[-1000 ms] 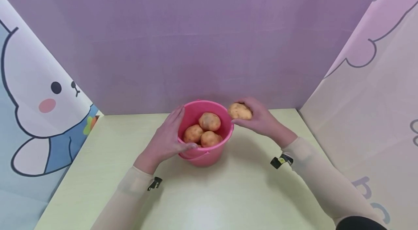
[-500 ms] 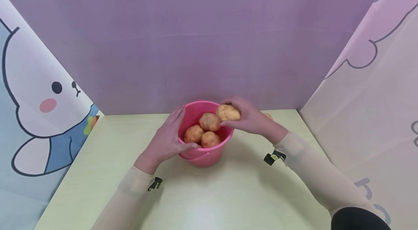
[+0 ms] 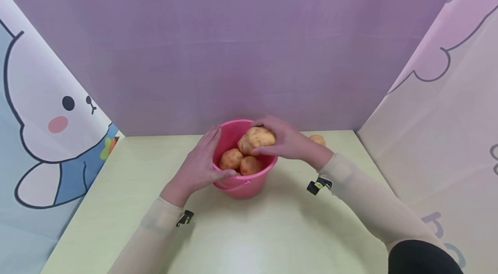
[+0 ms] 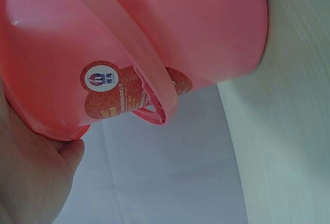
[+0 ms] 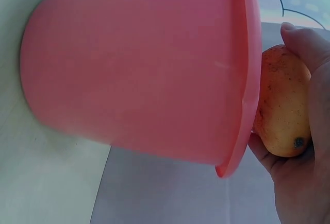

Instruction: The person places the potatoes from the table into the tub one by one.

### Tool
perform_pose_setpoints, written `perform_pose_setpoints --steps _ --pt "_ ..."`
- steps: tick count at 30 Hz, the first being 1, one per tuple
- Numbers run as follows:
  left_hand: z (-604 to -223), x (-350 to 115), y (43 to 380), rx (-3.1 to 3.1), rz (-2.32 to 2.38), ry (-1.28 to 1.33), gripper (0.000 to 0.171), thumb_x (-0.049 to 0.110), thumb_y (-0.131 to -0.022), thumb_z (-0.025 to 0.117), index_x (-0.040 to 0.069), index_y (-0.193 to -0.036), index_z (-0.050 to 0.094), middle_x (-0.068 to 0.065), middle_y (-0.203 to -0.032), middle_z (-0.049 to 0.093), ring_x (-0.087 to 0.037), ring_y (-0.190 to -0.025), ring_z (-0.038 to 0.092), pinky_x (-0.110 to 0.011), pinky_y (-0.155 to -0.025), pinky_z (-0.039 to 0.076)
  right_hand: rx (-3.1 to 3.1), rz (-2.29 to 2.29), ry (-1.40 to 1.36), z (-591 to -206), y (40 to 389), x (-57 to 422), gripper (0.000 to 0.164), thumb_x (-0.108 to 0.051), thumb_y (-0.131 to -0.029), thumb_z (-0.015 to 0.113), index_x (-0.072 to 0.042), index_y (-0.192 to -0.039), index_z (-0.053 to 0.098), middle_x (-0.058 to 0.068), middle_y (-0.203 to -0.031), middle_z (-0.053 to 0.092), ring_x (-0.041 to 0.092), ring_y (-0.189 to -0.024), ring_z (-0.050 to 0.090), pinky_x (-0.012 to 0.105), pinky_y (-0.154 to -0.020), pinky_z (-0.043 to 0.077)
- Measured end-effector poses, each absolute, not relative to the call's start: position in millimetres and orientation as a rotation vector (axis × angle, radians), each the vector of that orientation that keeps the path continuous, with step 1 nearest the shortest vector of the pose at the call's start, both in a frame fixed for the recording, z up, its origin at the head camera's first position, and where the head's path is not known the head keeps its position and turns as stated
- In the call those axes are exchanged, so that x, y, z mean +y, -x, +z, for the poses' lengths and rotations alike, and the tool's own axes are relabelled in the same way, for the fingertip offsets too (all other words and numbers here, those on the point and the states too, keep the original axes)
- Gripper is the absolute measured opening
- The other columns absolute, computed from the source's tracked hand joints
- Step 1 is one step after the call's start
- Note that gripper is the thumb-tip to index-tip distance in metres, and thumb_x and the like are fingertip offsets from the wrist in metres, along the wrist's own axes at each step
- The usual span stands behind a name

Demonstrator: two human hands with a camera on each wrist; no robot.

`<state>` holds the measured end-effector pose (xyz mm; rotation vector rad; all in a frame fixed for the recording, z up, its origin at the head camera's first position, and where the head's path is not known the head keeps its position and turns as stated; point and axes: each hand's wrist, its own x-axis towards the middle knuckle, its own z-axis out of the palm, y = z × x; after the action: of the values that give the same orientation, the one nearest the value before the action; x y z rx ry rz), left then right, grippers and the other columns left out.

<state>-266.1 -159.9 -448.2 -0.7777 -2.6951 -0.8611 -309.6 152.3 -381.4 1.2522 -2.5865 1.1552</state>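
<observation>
A pink bucket [image 3: 246, 190] stands on the table with several potatoes inside, among them one at the left [image 3: 231, 159] and one at the front [image 3: 251, 165]. My left hand [image 3: 197, 169] grips the bucket's left rim, its thumb lying over the front edge. In the left wrist view the thumb touches the rim above the hanging handle [image 4: 136, 44]. My right hand [image 3: 287, 141] holds a potato [image 3: 262, 136] over the bucket's opening, partly covering another potato inside. In the right wrist view that held potato [image 5: 283, 103] shows just beyond the rim, between thumb and fingers.
Another potato [image 3: 317, 139] lies on the table behind my right wrist, partly hidden. A purple wall [image 3: 241, 49] rises close behind the bucket. Printed panels flank the pale table [image 3: 233, 239], with a cartoon animal [image 3: 50, 105] on the left one.
My right hand has carried the potato leftward from beside the right rim to over the bucket's opening. The potato behind my right wrist has come into view. My left hand has stayed on the rim.
</observation>
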Motion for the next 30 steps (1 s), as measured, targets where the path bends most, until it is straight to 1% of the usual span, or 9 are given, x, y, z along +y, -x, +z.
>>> perform_pose_setpoints --steps 3,6,13,20,25,30 --pt "-448.3 -159.4 266.1 -2.695 -0.862 0.78 0.136 0.084 -0.083 0.077 0.002 -0.176 0.02 -0.009 -0.184 0.02 -0.032 -0.17 0.017 -0.065 -0.128 0.034 -2.586 1.166 -1.284 -381.4 308.9 147.5 0.057 -0.034 -0.09 0.096 -0.023 -0.139 0.068 -0.004 -0.132 0.065 0.019 -0.116 0.065 0.04 -0.09 0.065" --pt "-447.7 -158.7 266.3 -2.696 -0.865 0.782 0.136 0.084 -0.083 0.077 0.003 -0.176 0.02 -0.009 -0.184 0.021 -0.031 -0.17 0.016 -0.064 -0.129 0.032 -2.565 1.158 -1.326 -381.7 309.7 143.5 0.057 -0.036 -0.091 0.095 -0.022 -0.139 0.068 -0.004 -0.132 0.066 0.019 -0.116 0.065 0.04 -0.091 0.064" --pt "-446.2 -158.7 266.1 -2.697 -0.871 0.783 0.136 0.084 -0.082 0.077 0.003 -0.176 0.02 -0.01 -0.184 0.02 -0.032 -0.17 0.016 -0.064 -0.129 0.033 -2.521 1.114 -1.427 -382.8 314.2 132.6 0.061 -0.036 -0.09 0.095 -0.019 -0.141 0.067 -0.004 -0.135 0.066 0.017 -0.12 0.063 0.04 -0.098 0.062" --pt "-447.5 -158.0 265.8 -2.712 -0.881 0.766 0.137 0.086 -0.082 0.076 0.003 -0.176 0.02 -0.01 -0.184 0.02 -0.032 -0.169 0.017 -0.066 -0.127 0.035 -2.53 1.082 -1.477 -384.8 317.1 122.2 0.063 -0.036 -0.09 0.096 -0.016 -0.142 0.066 -0.004 -0.142 0.065 0.015 -0.128 0.061 0.039 -0.107 0.058" --pt "-448.0 -157.3 265.3 -2.715 -0.876 0.765 0.136 0.086 -0.083 0.075 0.004 -0.176 0.02 -0.01 -0.184 0.019 -0.033 -0.17 0.016 -0.067 -0.126 0.036 -2.536 1.076 -1.492 -386.1 316.9 116.6 0.064 -0.038 -0.09 0.095 -0.015 -0.142 0.065 -0.003 -0.142 0.065 0.014 -0.127 0.061 0.038 -0.106 0.059" --pt "-448.9 -157.1 264.7 -2.72 -0.88 0.759 0.136 0.086 -0.082 0.075 0.006 -0.177 0.018 -0.009 -0.184 0.019 -0.032 -0.17 0.015 -0.067 -0.126 0.036 -2.526 1.064 -1.508 -386.6 316.5 111.8 0.064 -0.039 -0.09 0.095 -0.014 -0.141 0.066 -0.006 -0.139 0.066 0.013 -0.125 0.062 0.037 -0.105 0.059"
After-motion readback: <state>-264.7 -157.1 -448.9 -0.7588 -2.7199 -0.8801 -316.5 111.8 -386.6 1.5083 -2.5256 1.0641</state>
